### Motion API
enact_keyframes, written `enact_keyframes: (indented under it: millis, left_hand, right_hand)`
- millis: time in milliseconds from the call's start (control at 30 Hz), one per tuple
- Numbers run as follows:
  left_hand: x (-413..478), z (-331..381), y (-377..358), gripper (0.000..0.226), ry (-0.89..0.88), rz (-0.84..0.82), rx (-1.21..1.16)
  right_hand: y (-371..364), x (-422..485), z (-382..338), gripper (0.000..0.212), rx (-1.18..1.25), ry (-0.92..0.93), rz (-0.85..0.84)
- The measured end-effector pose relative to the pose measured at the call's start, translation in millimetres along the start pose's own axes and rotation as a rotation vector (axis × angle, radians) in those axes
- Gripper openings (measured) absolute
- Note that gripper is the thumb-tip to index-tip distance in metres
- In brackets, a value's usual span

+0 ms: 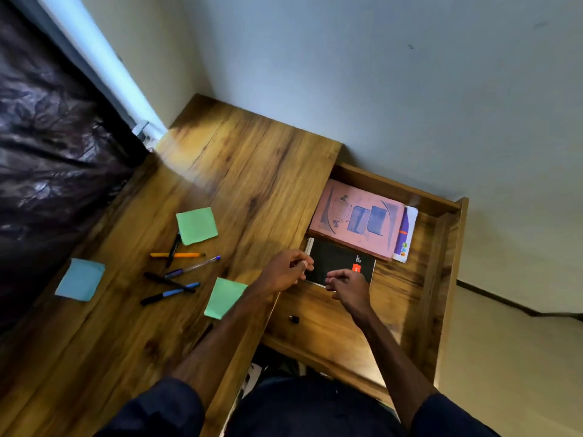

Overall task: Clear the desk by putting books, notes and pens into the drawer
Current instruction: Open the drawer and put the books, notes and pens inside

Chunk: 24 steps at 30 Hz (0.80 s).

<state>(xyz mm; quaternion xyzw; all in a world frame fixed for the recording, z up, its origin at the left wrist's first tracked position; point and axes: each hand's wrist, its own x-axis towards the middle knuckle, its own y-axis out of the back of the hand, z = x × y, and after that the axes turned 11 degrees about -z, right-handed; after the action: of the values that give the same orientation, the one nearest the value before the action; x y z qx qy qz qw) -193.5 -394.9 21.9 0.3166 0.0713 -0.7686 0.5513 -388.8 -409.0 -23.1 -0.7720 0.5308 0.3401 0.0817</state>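
The drawer stands pulled out to the right of the wooden desk. In it lie a pink book, a white and purple booklet under it, and a black notebook. My left hand pinches the notebook's left edge. My right hand curls over its near edge. On the desk lie two green notes, a blue note and several pens.
A dark bedcover borders the desk on the left. The wall runs along the back. A small black cap lies on the drawer floor near the front. Another dark pen shows beside my left forearm.
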Motion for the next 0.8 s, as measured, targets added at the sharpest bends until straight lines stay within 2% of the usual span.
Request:
enact_keyframes:
  millis: [267,500,800]
  left_hand:
    - [-89,-41,-7,0.018,0.058,0.326,-0.197]
    - [-155,-69,-27,0.019,0.039,0.554,-0.273]
    - [-194,-102,-48,0.018,0.111,0.642,-0.344]
  right_hand:
    - [-44,-27,-31,0.012,-0.028,0.109,-0.355]
    - [-68,-59,-36,0.012,-0.069,0.164,-0.542]
    - [-82,-87,-35,0.013,-0.104,0.168,-0.650]
